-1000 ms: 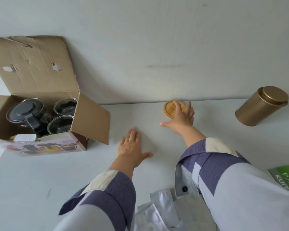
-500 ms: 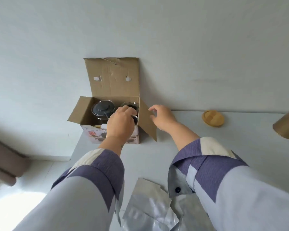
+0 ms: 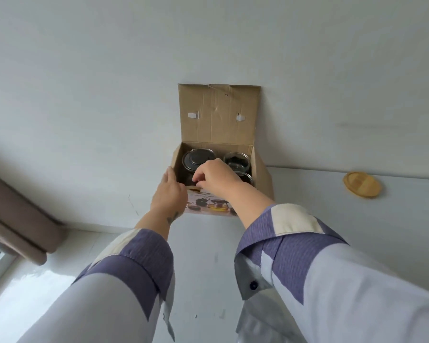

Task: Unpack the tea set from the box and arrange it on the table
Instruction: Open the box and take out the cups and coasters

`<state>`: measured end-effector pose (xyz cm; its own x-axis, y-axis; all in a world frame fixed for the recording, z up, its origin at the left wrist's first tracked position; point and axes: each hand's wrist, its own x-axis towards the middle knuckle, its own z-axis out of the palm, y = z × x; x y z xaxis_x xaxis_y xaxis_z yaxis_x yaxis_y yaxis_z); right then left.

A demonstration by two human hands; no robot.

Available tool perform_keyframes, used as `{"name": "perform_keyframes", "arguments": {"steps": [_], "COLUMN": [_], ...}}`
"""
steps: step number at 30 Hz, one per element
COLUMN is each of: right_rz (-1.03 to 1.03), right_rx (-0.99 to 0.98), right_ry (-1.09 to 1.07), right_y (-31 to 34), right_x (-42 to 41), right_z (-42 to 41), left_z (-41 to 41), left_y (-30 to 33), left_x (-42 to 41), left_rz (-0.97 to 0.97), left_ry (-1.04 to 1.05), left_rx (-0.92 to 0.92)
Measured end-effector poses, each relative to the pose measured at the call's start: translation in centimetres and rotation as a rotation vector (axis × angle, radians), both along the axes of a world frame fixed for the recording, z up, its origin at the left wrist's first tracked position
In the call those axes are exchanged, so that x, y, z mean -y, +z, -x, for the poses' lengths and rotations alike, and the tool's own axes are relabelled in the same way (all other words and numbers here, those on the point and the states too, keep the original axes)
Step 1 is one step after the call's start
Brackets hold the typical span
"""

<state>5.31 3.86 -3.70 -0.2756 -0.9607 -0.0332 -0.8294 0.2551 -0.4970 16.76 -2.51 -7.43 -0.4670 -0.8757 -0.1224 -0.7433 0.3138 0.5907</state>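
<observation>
The open brown cardboard box (image 3: 218, 154) stands at the tabletop's (image 3: 357, 231) far left corner. The right hand (image 3: 214, 178), fingers curled together, reaches into it just beside the dark glass teapot (image 3: 196, 160); whether it pinches anything, I cannot tell. The left hand (image 3: 169, 191), fingers apart, steadies the box's left wall.

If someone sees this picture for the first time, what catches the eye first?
The open cardboard box against the wall, with a lidded glass teapot and glass cups inside. The right hand reaches into it while the left hand rests at its left side. A round wooden coaster lies far right.
</observation>
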Motion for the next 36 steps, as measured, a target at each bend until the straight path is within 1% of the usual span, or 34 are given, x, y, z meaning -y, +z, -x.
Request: {"name": "perform_keyframes", "arguments": {"steps": [4,6,8,12,21,27,33,36], "right_rz": [-0.199,-0.278,-0.303,-0.333,-0.282,-0.226,-0.216,-0.18], "right_rx": [-0.067,-0.045,-0.004,-0.066,-0.187,-0.213,-0.194,-0.243], "right_ry": [0.062,0.105,0.123,0.148,0.173,0.155,0.137,0.147], "right_y": [0.3,0.8,0.8,-0.3,-0.3,-0.9,-1.4,-1.6], "right_x": [2.3,2.9,3.4,4.0,3.6,3.3,2.9,2.7], "right_z": [-0.3,0.1,0.2,-0.5,-1.1,-1.0,-1.0,-1.5], "left_z": [-0.3,-0.5,-0.6,-0.8,-0.8,-0.6,-0.5,-0.5], "left_y": [-0.4,-0.7,-1.1,-1.8,-2.1,-2.1,-2.1,-2.2], "left_x": [0.1,0.3,0.6,0.9,1.2,0.9,0.9,0.9], "left_rz": [-0.045,-0.05,-0.027,-0.016,-0.022,-0.016,-0.015,-0.015], "left_ry": [-0.031,-0.044,-0.07,-0.098,-0.128,-0.113,-0.102,-0.102], "left_rx": [-0.072,-0.1,-0.111,-0.134,-0.138,-0.143,-0.143,-0.14]}}
